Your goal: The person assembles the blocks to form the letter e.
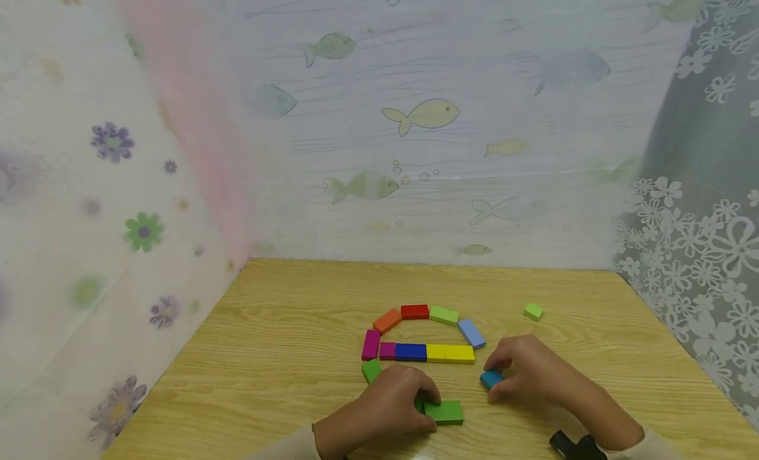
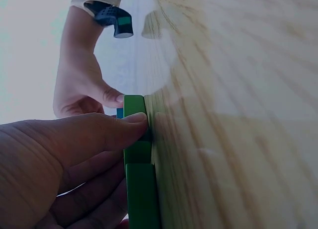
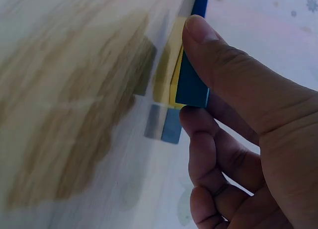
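At the front of the ring of coloured blocks, my left hand (image 1: 394,401) pinches a green block (image 1: 445,412) lying on the table. In the left wrist view, the thumb (image 2: 124,129) presses on the side of the green blocks while the other fingers curl behind them. Another green block (image 1: 371,370) sits up and left of that hand, partly covered by it. My right hand (image 1: 528,368) holds a small blue block (image 1: 491,379) between thumb and fingertips, to the right of the ring. The right wrist view shows this blue block (image 3: 191,85) tilted close over the table.
An arc of magenta, orange, red (image 1: 414,312), lime and light blue (image 1: 471,333) blocks curves behind a straight row of magenta, blue and yellow (image 1: 450,353) blocks. A lone lime block (image 1: 534,311) lies at the back right. Patterned curtains surround the wooden table (image 1: 284,328).
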The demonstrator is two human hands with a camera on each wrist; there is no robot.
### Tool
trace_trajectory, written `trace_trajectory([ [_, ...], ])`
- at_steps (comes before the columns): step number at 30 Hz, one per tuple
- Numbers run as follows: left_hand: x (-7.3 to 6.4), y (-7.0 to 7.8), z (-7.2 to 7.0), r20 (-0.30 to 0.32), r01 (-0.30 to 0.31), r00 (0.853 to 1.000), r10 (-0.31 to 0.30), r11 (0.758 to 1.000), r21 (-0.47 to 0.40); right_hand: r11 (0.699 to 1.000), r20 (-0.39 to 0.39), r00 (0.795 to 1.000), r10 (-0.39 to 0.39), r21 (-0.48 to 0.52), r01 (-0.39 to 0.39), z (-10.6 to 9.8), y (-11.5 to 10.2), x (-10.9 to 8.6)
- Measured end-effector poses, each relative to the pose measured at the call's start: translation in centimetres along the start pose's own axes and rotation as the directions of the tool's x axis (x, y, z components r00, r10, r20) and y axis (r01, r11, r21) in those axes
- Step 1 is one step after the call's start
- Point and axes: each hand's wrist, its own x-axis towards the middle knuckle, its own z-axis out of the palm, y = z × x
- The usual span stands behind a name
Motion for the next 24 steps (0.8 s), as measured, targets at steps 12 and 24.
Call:
trace_trajectory([
  [12, 0.0, 0.0, 0.0, 0.001, 0.013, 1.000, -0.013, 1.000, -0.005, 0.999, 0.038, 0.998, -0.048, 0.015, 0.047, 0.9, -1.7, 0.3],
  [24, 0.1, 0.0, -0.1, 0.000, 0.019, 1.000, -0.019, 1.000, -0.011, 0.995, 0.071, 0.992, -0.103, -0.010, 0.104, 1.8, -2.5, 0.5],
])
